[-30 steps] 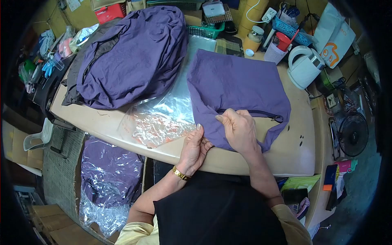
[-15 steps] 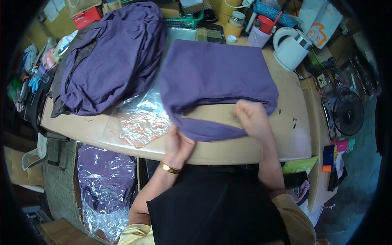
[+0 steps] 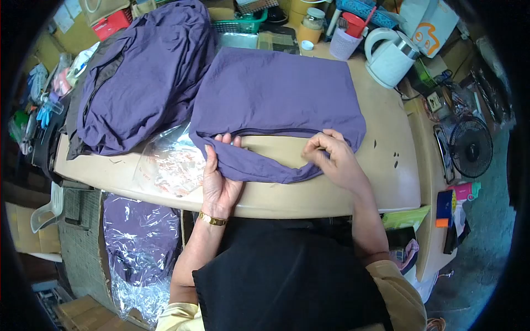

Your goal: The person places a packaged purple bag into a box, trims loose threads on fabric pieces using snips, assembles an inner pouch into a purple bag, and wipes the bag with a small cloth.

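Note:
A purple fabric bag (image 3: pixel 276 91) lies flat on the table, with a dark zipper along its near edge and a strap-like band (image 3: pixel 265 165) looping toward me. My left hand (image 3: pixel 221 179) holds the band's left part, palm up, its fingers running under the cloth and the thumb at the side. At the band's right end my right hand (image 3: pixel 334 157) is closed in a pinch on the cloth, close to the zipper's end. Just what its fingertips grip is partly hidden.
A heap of purple fabric (image 3: pixel 143 83) lies at the left, beside a clear plastic bag (image 3: pixel 171 165). At the back right stand a white kettle (image 3: pixel 389 58), a cup (image 3: pixel 345 44) and a jar (image 3: pixel 312 25). Plastic-wrapped purple goods (image 3: pixel 141 243) sit below the table's edge.
The bag has shifted left and slightly away from me. My left hand has moved up and left under the band. My right hand has come down onto the band's right end.

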`<state>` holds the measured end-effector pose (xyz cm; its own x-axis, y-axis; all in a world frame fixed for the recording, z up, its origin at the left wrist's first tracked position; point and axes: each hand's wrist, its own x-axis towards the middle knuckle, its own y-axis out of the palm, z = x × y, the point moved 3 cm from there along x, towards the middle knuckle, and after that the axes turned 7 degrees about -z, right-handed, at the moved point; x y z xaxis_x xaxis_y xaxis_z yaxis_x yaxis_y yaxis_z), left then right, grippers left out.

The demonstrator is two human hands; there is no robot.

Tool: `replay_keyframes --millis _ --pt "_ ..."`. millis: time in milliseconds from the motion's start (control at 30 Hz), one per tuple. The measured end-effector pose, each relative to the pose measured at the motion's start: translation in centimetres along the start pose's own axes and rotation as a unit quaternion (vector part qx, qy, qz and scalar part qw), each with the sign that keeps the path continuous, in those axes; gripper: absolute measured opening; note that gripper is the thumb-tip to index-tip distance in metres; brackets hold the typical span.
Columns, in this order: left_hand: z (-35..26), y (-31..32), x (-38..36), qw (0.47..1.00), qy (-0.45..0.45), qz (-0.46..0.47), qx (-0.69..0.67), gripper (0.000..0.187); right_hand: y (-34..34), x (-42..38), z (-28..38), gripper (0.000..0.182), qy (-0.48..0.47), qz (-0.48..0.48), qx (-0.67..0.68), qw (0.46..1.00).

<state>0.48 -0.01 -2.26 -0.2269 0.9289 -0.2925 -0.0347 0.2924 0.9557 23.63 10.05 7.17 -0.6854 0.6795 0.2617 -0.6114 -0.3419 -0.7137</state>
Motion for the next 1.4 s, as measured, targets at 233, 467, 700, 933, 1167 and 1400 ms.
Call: replay_keyframes --millis 233,467,700,933,1167,1400 --pt "0.8 2.1 -0.4 0.998 0.039 0.005 0.044 0.043 3.1 0.6 1.9 0.021 -0.023 -0.047 -0.053 0.997" --pt "3.1 2.3 -5.3 0.644 0.001 0.088 0.760 0.019 3.0 1.4 1.1 0.031 -0.006 -0.107 0.009 0.994" --pt "4.2 4.5 -5.1 0.414 0.479 0.282 0.721 0.041 3.7 1.9 -0.1 0.035 0.106 -0.055 0.161 0.980" --pt "4.6 4.8 -4.5 0.387 0.509 0.361 0.679 0.029 3.6 1.8 -0.8 0.033 0.149 -0.025 0.237 0.960" --pt "2.9 4.8 -5.1 0.589 0.361 0.245 0.680 0.007 4.3 2.0 -2.9 0.034 0.191 -0.034 0.267 0.944" --pt "-4.2 3.1 -9.1 0.639 0.079 0.162 0.748 0.020 3.5 2.1 -3.5 0.031 0.152 -0.081 0.218 0.961"
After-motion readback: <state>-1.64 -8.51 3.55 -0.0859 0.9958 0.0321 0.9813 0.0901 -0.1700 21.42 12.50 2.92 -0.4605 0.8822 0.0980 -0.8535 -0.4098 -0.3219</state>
